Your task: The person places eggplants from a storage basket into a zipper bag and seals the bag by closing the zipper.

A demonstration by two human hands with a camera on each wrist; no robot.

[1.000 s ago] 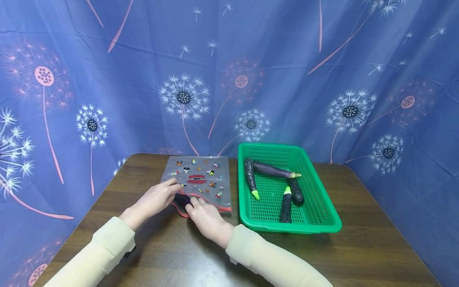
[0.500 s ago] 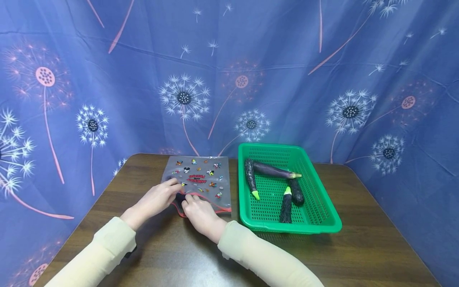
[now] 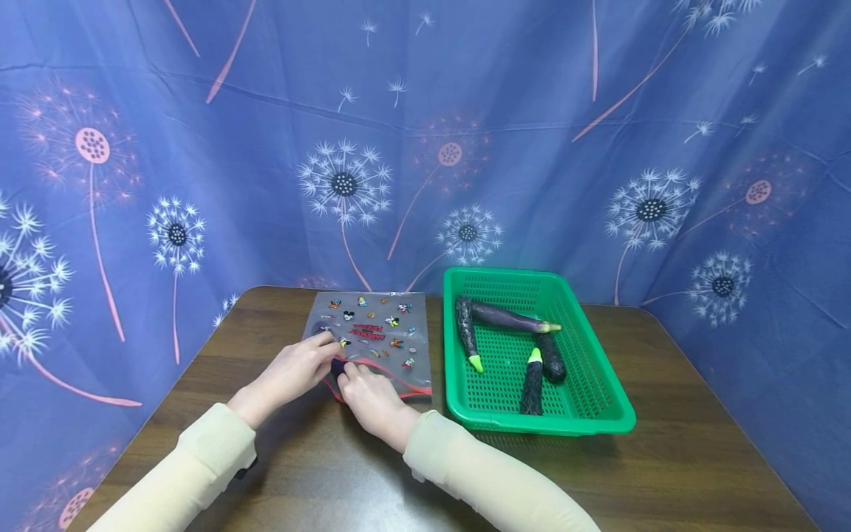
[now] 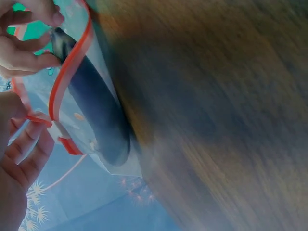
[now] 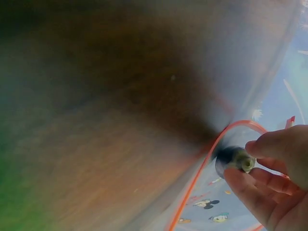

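A clear zip bag with cartoon prints and a red-edged mouth lies on the table. My left hand pinches the red rim at the left side of the mouth, plain in the left wrist view. A dark eggplant lies slantwise inside the bag, its stem end at the opening. My right hand reaches to the mouth. In the right wrist view its thumb and fingers close around the eggplant's stem end. From the head view, the hands hide most of this eggplant.
Right of the bag stands a green plastic basket holding several eggplants, among them a purple one and one with a green tip. A blue dandelion-print curtain hangs behind the wooden table.
My right hand has moved left toward the bag's mouth, pushing the eggplant deeper inside. My left hand keeps its place at the rim. The basket is as before.
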